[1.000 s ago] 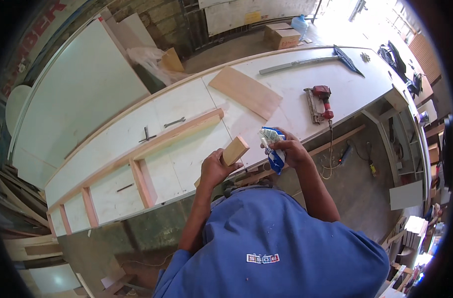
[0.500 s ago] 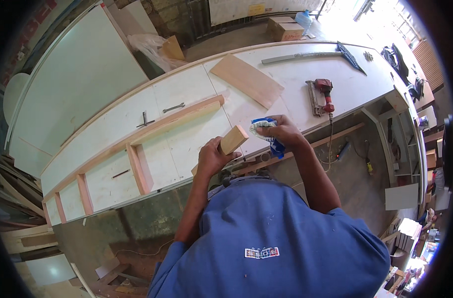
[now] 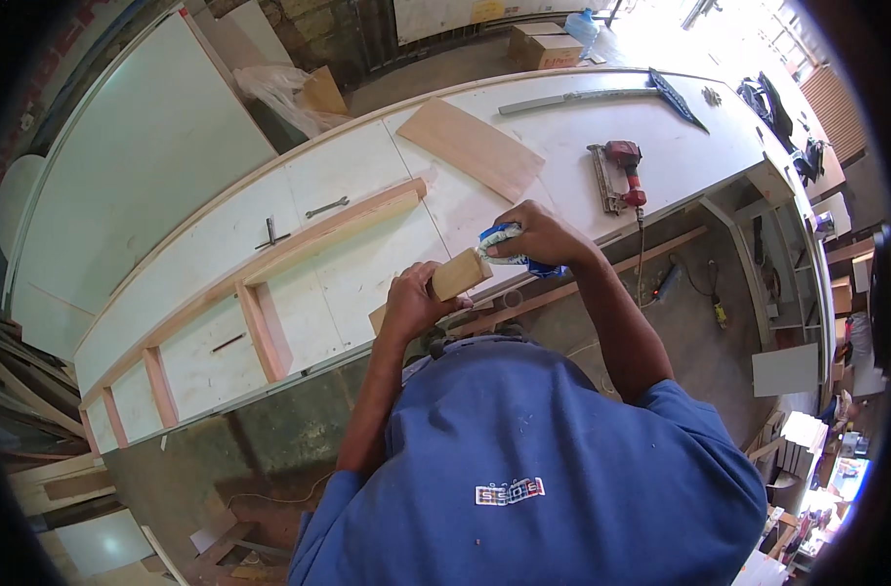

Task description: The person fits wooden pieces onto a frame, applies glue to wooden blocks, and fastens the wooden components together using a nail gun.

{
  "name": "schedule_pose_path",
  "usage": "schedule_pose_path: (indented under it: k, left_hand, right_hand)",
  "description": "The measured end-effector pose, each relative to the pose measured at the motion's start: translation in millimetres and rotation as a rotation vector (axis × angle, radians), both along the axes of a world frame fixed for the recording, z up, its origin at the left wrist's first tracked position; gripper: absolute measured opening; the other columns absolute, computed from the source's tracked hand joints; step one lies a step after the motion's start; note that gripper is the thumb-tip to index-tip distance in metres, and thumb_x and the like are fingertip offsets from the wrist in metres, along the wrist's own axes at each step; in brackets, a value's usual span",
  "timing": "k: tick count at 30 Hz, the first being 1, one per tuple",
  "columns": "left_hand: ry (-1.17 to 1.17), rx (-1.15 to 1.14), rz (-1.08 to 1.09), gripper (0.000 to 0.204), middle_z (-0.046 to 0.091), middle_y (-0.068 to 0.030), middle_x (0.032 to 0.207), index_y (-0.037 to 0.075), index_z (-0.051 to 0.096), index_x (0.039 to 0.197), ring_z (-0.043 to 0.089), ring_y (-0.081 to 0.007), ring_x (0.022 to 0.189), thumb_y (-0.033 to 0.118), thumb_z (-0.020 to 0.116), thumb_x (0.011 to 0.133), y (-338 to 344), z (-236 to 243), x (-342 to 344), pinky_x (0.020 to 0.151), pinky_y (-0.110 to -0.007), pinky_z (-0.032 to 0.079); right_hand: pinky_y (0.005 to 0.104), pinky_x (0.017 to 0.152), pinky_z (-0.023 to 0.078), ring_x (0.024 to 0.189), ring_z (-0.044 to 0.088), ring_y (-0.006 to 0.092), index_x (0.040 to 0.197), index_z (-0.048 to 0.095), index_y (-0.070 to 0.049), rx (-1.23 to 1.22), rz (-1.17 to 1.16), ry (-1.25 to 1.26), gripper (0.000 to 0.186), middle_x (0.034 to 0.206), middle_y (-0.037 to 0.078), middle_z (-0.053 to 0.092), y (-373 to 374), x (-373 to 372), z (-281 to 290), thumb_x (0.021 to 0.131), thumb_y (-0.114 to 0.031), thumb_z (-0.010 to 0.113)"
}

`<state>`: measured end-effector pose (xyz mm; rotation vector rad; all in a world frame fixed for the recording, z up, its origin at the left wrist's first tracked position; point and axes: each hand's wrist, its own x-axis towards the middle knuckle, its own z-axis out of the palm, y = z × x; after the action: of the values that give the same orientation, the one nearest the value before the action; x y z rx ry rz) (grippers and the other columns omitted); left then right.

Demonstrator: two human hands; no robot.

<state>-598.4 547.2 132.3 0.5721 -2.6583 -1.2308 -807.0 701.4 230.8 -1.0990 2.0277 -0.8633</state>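
My left hand [image 3: 413,298] grips a short pale wooden block [image 3: 458,275] over the front edge of the white workbench [image 3: 362,308]. My right hand [image 3: 528,230] holds a crumpled blue-and-white soft packet [image 3: 499,246], its white end at or very near the block's raised end. A wooden frame [image 3: 265,332] with crosspieces lies on the bench to the left. Beyond my hands lies a loose rectangular board [image 3: 470,146], and a red pneumatic nailer [image 3: 623,171] with its hose rests to the right.
A wrench [image 3: 326,207], a small T-shaped tool [image 3: 271,236] and a grey T-square with blue head [image 3: 670,98] lie on the bench. A large panel [image 3: 133,176] leans at back left. Cardboard boxes [image 3: 548,51] stand behind the bench; wood offcuts [image 3: 25,391] pile at left.
My right hand has moved up and leftward with the packet, turning over it and bringing it to the end of the block. My left hand still grips the block, slightly higher in the picture.
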Motion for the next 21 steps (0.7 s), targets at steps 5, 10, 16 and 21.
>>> schedule_pose_path:
  k: [5,10,16,21]
  left_hand:
    - [0.015,0.012,0.003,0.062,0.072,-0.0115,0.100,0.004,0.072,0.109,0.070,-0.0273,0.091,0.035,0.099,0.062,0.4,-5.2,-0.5,0.083,-0.039,0.056]
    - [0.021,-0.003,0.025,0.061,0.072,-0.0117,0.100,0.004,0.073,0.108,0.070,-0.0282,0.091,0.035,0.099,0.062,0.8,-5.3,-0.1,0.084,-0.040,0.056]
    - [0.058,0.020,0.043,0.064,0.068,-0.0108,0.091,0.006,0.072,0.105,0.066,-0.0313,0.093,0.045,0.097,0.060,-2.6,-8.2,-2.4,0.085,-0.045,0.050]
    - [0.041,-0.032,0.050,0.061,0.071,-0.0117,0.097,0.005,0.073,0.107,0.069,-0.0291,0.091,0.034,0.099,0.061,-4.7,-8.3,-3.4,0.084,-0.041,0.055]
  right_hand:
    - [0.0318,0.074,0.053,0.075,0.066,0.0153,0.100,0.077,0.002,-0.005,0.004,-0.064,0.031,0.083,0.012,0.075,-0.2,-4.4,-9.8,0.080,-0.021,0.082]
    - [0.0335,0.078,0.053,0.078,0.067,0.0179,0.101,0.077,0.003,-0.009,-0.037,0.013,0.034,0.085,0.014,0.076,-2.7,1.7,-3.1,0.079,-0.023,0.082]
    - [0.0343,0.079,0.053,0.076,0.066,0.0209,0.101,0.077,0.001,0.055,0.086,-0.023,0.034,0.086,0.016,0.075,-2.1,-2.2,2.7,0.080,-0.025,0.083]
    - [0.0358,0.075,0.051,0.073,0.064,0.0207,0.096,0.076,0.002,0.058,0.072,0.036,0.031,0.080,0.016,0.073,2.4,1.3,-0.9,0.080,-0.025,0.082]
